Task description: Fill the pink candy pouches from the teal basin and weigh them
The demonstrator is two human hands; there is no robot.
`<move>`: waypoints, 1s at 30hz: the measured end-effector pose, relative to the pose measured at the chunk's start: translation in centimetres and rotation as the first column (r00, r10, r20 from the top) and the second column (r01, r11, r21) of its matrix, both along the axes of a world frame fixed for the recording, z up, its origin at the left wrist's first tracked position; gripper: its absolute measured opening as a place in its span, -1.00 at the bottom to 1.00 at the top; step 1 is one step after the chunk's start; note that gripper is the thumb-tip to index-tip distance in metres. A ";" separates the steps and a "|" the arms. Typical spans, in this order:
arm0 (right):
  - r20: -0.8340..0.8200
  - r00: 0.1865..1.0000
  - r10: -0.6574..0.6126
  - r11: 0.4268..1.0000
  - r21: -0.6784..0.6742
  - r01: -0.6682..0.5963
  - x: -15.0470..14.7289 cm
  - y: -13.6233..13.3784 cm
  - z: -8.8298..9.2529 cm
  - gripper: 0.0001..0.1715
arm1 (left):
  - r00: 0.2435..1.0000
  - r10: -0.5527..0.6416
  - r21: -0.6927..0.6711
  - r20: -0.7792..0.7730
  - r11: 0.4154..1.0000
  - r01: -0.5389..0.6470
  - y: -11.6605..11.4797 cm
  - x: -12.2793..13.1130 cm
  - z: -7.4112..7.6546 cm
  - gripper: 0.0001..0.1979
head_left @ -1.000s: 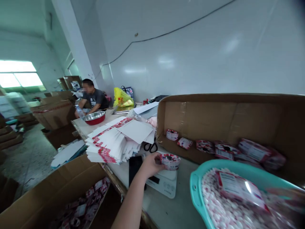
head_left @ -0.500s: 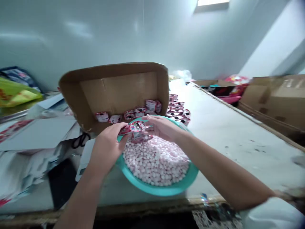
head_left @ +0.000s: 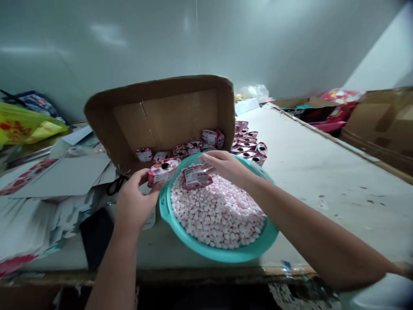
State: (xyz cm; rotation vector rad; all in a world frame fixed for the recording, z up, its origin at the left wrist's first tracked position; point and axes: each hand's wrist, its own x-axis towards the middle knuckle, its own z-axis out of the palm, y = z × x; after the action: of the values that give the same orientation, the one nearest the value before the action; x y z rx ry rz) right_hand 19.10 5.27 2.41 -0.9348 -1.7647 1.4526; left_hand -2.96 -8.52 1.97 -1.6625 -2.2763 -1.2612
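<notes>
My left hand [head_left: 137, 196] is closed around a small red-and-white printed carton [head_left: 163, 171]. The carton has a dark round hole in its top and is held beside the left rim of a turquoise basin [head_left: 167, 215]. Small white-pink candy-like pellets [head_left: 219, 219] fill the basin. A second printed carton [head_left: 195, 177] lies on its side on the pellets near the back. My right hand [head_left: 222, 163] is over the back of the basin, its fingers apart and reaching toward that carton. Blur hides whether the fingertips touch it.
Behind the basin, a cardboard box [head_left: 167, 116] lies on its side with several cartons inside. More cartons [head_left: 247, 144] stand in rows right of it. At left are scissors [head_left: 116, 185], a dark flat object [head_left: 97, 237] and stacked flat cardboard [head_left: 61, 178]. Another box [head_left: 380, 129] is at far right.
My left hand has carried its carton left, from above the basin to beside its rim. My right hand has come away from that carton and is nearer the one on the pellets.
</notes>
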 end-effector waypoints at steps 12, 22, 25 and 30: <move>0.410 0.904 -0.120 0.927 0.372 -0.046 -0.2 0.1 -0.7 -0.55 | 0.862 -0.041 0.016 0.505 0.999 0.037 -1.5 -14.2 -7.6 -0.53; 0.593 0.794 -0.134 0.961 0.275 -0.042 0.8 1.4 -2.0 -0.24 | 0.806 -0.063 0.191 0.589 0.980 -0.063 -3.3 -16.2 -9.1 -0.38; 0.623 0.779 -0.076 0.958 0.262 -0.116 0.7 1.3 -2.1 -0.12 | 0.799 -0.065 0.356 0.598 0.915 -0.192 -3.5 -16.2 -9.4 -0.44; 0.668 0.739 -0.091 0.884 0.396 -0.249 0.6 1.8 -3.1 -0.08 | 0.699 -0.041 0.410 0.714 0.833 -0.371 -3.3 -16.6 -9.6 -0.31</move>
State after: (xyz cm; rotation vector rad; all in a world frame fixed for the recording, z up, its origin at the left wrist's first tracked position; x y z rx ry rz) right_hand 19.72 7.04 -0.72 -1.2115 -2.5602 0.6656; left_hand -19.53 -11.79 -7.61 -0.8007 -1.9648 -2.5008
